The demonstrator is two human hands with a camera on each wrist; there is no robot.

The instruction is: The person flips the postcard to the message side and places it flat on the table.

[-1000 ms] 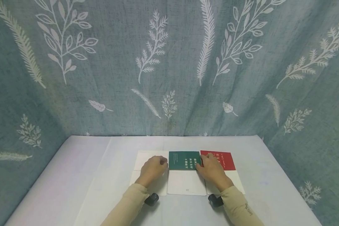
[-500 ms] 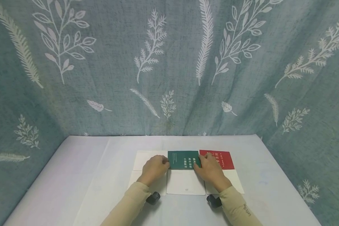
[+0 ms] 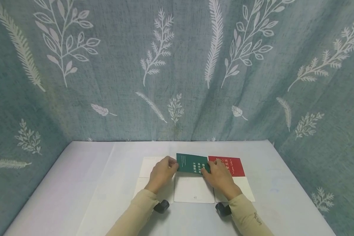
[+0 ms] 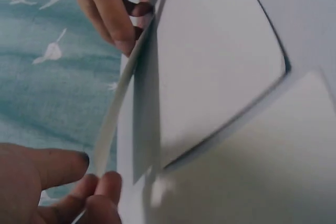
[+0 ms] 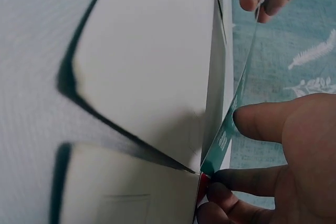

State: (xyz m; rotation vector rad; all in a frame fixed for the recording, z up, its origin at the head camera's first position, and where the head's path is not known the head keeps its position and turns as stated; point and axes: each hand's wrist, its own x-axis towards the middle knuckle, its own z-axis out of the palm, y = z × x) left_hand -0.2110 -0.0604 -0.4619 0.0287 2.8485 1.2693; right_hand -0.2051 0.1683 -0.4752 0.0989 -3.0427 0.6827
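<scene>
White and plain, the table [image 3: 62, 196] is filling the lower part of the head view. Nearest, the left sleeve [image 3: 134, 213] and the right sleeve [image 3: 249, 214], both beige, are reaching in from the bottom, dark print showing on the right one. By the wrists, the left device [image 3: 161, 206] and the right device [image 3: 222, 210], both black, are sitting just past the cuffs.

Farther on, three pale sheets are lying side by side: the left sheet [image 3: 141, 188] is running partly beneath the left hand, the middle sheet [image 3: 194, 191] is spreading between the forearms, and the right sheet [image 3: 246, 186] is showing past the right wrist.

Over the far part of these, the left hand [image 3: 162, 173] is pinching the left end of the green card [image 3: 191, 163], and the right hand [image 3: 220, 177] is gripping its right end between its fingers. So the card is stretching straight across the gap between the hands, tilting above the table, its left end sitting slightly higher in view. Whether its near edge is joining the middle sheet, I cannot tell.

Just beyond the right hand, the red card [image 3: 237, 166] is lying flat, the hand partly covering its lettering. Behind everything, the leaf-patterned curtain [image 3: 121, 98] is hanging.
</scene>
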